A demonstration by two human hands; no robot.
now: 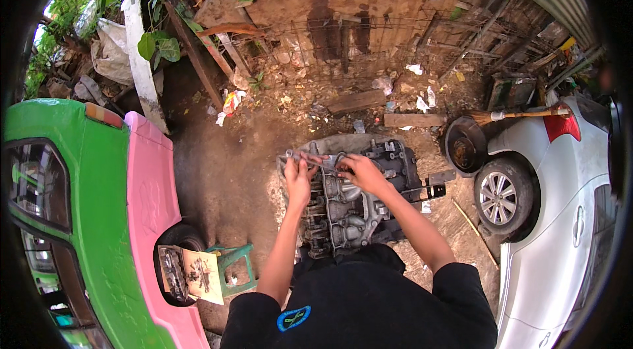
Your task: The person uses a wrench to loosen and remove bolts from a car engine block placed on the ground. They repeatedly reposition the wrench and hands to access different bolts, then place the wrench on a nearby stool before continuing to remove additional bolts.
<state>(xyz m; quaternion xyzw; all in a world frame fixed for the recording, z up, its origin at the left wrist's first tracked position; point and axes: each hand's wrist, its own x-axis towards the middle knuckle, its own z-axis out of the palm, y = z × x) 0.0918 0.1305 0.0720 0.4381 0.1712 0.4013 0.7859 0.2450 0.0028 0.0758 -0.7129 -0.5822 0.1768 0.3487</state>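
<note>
A metal engine (356, 217) sits in front of me at the centre. My left hand (298, 171) is raised over its upper left part, fingers curled round a metal tool (316, 163) that looks like a wrench. My right hand (356, 171) is a little to the right, bent over the top of the engine, its fingers closed on or against the same tool. The fingertips are too small to make out exactly. Both forearms reach in from the lower edge.
A green and pink vehicle (99, 204) stands left, beside a green stool (234, 263) and cardboard with parts (204, 273). A silver car (554, 217) stands right, with a black basin (465, 145) and broom (514, 115) nearby. Debris and planks (415, 120) lie behind the engine.
</note>
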